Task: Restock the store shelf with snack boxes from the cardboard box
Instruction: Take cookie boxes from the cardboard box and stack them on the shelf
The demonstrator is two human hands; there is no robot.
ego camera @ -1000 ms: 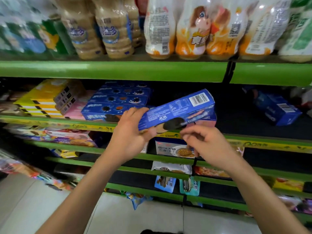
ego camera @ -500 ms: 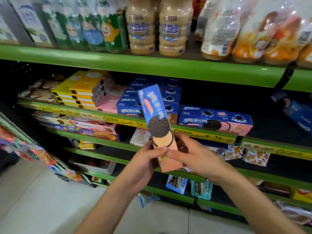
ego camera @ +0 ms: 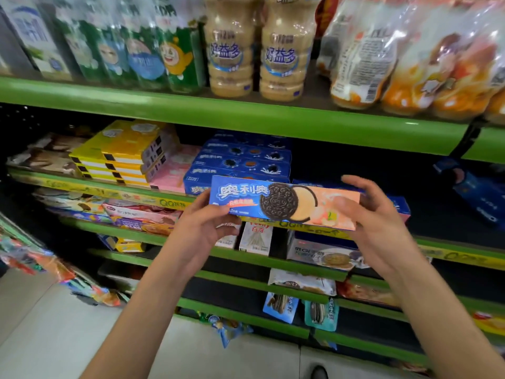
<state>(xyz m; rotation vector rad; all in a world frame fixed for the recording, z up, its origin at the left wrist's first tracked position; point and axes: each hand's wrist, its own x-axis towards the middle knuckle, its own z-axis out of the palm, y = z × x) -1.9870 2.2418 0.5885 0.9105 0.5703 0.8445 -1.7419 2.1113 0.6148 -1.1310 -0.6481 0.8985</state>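
Both hands (ego camera: 202,231) apparently around cookie box (ego camera: 284,203)

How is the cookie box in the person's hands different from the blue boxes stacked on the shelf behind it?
The held box fades from blue to peach; the stacked blue boxes are blue all over. The held box shows its front, gripped between left hand and right hand; the stacked ones lie flat. Both picture dark sandwich cookies.
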